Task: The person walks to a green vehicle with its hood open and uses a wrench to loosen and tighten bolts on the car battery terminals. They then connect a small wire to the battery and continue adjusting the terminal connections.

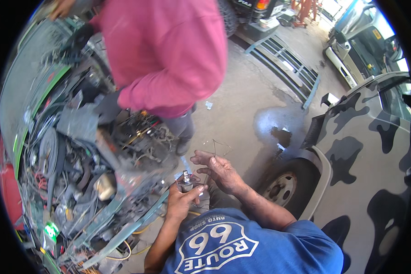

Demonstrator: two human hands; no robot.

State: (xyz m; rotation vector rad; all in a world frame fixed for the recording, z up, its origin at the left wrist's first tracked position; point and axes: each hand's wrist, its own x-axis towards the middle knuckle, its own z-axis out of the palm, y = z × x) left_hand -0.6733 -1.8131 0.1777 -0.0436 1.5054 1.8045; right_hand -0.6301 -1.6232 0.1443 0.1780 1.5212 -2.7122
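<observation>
My left hand (183, 201) is wrapped round a small metal cylindrical part (186, 179) with a stepped shaft standing up from its top. Just to the right and slightly farther off is my right hand (223, 173), its thumb and fingers closed on a thin bent wire (222, 145). The wire loops up above the fingers, and a length appears to run down toward the metal part. Whether it joins the part, I cannot tell.
Left lies an open engine bay (86, 169) full of hoses and cables. A person in a pink top (164, 55) leans over it, with a dark-gloved hand (108, 108) by a grey panel. A camouflage-painted vehicle (351, 150) stands right; a metal frame (285, 66) lies beyond, near a wet floor patch (271, 121).
</observation>
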